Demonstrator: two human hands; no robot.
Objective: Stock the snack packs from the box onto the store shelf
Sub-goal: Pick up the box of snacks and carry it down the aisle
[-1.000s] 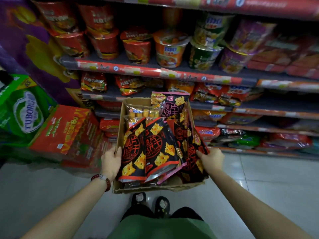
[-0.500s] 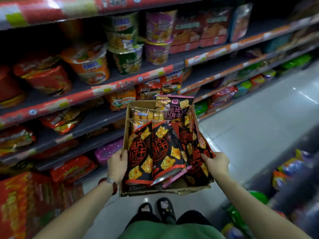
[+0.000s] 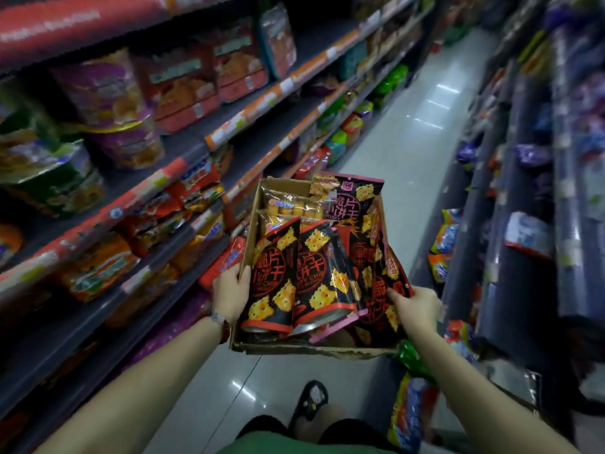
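A: While both arms reach fwd, what's left of the left hand (image 3: 230,291)?
B: Store shelf (image 3: 183,158) w/ several tiers, packed w/ blurred cups and bags. Just beside that hand, a red bag (image 3: 226,260) on a low tier.
A: Left hand itself?
B: Curled round the box (image 3: 314,349) on its left wall, thumb over the rim. Wristband (image 3: 220,319) at the wrist.
A: Between the hands?
B: Cardboard box, held up off the floor. Snack packs (image 3: 296,273) lie in it, black-and-red w/ yellow crackers; paler biscuit packs (image 3: 291,206) at the far end.
A: Right hand (image 3: 417,308)?
B: Grips the box's right side, fingers on a black pack at that edge.
A: Right of it?
B: Dark racks (image 3: 510,257) w/ mixed bags. Below the hands: tiled floor (image 3: 409,152), one sandal (image 3: 311,399).
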